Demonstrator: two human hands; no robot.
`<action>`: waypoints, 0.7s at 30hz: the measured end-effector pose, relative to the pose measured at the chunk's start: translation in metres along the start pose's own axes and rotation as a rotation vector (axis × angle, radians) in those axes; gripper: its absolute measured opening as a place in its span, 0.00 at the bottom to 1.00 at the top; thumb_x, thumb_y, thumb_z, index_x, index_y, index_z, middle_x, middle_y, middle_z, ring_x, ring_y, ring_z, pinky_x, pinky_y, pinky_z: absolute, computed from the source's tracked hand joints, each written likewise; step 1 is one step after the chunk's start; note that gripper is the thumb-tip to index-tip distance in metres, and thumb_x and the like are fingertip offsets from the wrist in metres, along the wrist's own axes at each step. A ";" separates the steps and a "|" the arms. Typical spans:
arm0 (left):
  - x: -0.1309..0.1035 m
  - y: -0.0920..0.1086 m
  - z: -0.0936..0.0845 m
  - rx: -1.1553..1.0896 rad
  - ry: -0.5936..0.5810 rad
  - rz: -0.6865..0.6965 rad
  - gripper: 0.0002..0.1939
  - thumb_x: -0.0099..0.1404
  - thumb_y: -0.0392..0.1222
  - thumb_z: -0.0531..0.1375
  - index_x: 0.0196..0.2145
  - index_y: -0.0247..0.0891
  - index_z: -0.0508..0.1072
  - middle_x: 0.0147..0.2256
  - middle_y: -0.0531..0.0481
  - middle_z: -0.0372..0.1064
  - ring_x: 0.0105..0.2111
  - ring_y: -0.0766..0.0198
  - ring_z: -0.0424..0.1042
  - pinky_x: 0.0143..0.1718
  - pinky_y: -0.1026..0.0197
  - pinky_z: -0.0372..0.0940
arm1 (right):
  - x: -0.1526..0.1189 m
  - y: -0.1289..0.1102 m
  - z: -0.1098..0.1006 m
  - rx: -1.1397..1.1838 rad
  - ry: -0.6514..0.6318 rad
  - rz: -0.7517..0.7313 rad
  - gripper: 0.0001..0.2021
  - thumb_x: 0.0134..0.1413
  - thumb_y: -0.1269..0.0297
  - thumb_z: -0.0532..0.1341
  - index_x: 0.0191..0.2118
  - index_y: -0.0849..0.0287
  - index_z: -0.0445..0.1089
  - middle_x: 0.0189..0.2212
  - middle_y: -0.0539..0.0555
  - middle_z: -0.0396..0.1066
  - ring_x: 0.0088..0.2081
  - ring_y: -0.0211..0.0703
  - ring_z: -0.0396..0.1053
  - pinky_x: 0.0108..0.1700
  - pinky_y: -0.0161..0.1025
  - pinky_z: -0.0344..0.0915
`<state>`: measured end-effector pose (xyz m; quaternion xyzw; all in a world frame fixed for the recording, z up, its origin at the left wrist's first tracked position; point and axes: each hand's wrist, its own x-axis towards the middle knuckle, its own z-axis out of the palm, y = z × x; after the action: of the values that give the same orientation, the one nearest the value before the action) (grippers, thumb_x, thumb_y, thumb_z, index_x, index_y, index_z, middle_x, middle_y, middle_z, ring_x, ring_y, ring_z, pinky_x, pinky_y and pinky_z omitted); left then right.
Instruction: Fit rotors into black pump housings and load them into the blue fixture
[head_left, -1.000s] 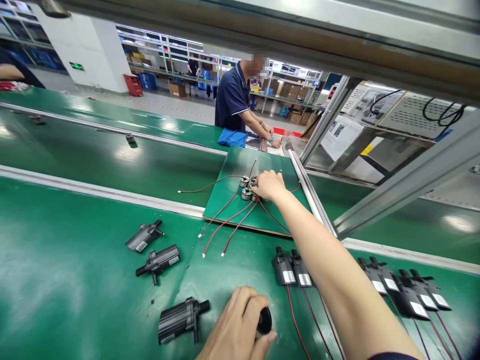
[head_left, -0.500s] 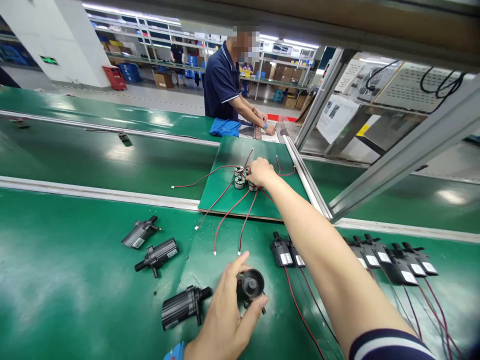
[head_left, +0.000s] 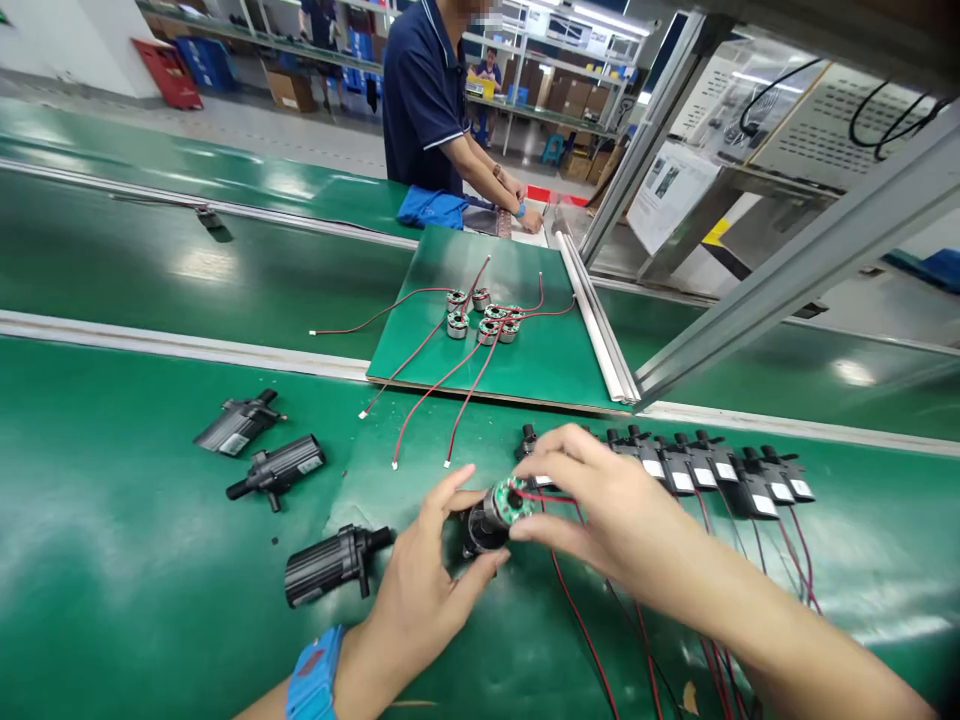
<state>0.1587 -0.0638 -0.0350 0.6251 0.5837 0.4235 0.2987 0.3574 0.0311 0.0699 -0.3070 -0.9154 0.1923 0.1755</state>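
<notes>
Head view: left hand, half curled, holds the black case; right hand pinches the green-topped coil at the case's mouth. I'd push straight, red wire outside.

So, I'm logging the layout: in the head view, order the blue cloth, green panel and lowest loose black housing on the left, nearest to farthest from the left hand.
1. Loose black housing: just left of the left hand.
2. Green panel: farther ahead.
3. Blue cloth: past the panel's far edge.
</notes>
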 end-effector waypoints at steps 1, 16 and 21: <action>0.000 0.000 0.001 -0.001 -0.007 0.013 0.38 0.66 0.43 0.63 0.66 0.51 0.48 0.51 0.48 0.73 0.51 0.57 0.74 0.53 0.52 0.68 | -0.007 -0.001 0.006 -0.026 -0.021 -0.006 0.17 0.59 0.56 0.66 0.50 0.56 0.70 0.46 0.55 0.68 0.37 0.42 0.72 0.39 0.40 0.71; -0.002 0.001 0.002 0.071 -0.007 0.065 0.34 0.65 0.40 0.64 0.64 0.47 0.54 0.48 0.48 0.74 0.47 0.58 0.76 0.51 0.54 0.70 | -0.019 0.000 0.043 -0.149 0.308 -0.049 0.26 0.57 0.38 0.59 0.33 0.60 0.74 0.27 0.51 0.69 0.27 0.38 0.67 0.28 0.35 0.61; 0.002 0.002 0.000 0.129 -0.027 0.143 0.20 0.64 0.42 0.66 0.52 0.47 0.67 0.45 0.52 0.75 0.45 0.60 0.76 0.46 0.59 0.72 | -0.015 0.004 0.043 -0.052 0.349 -0.040 0.23 0.57 0.40 0.62 0.33 0.60 0.74 0.28 0.52 0.70 0.29 0.36 0.68 0.30 0.33 0.63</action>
<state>0.1600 -0.0617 -0.0329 0.6887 0.5597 0.3967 0.2348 0.3517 0.0141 0.0274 -0.3218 -0.8817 0.1089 0.3274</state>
